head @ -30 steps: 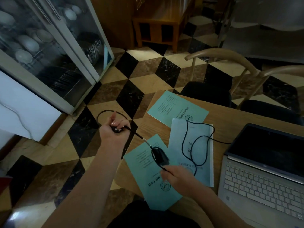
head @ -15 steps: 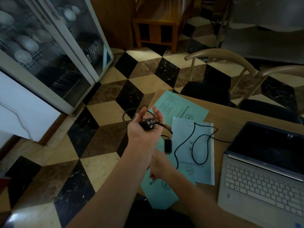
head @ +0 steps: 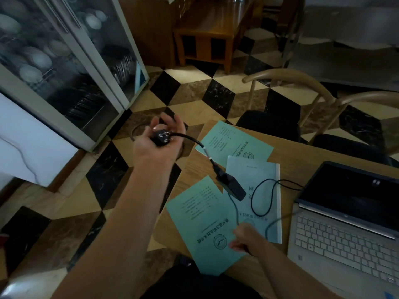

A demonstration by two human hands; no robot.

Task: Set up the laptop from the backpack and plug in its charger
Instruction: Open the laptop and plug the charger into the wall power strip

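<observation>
Left hand [head: 158, 140] gripped the black three-pin wall plug [head: 161, 137] out over the floor. Right hand [head: 244, 237] pinched the thin black cord [head: 234, 209]. Black rectangular charger brick [head: 232, 186] hung above green paper booklets [head: 205, 221] on the wooden table [head: 194, 167], near the open silver laptop [head: 345, 231].
</observation>
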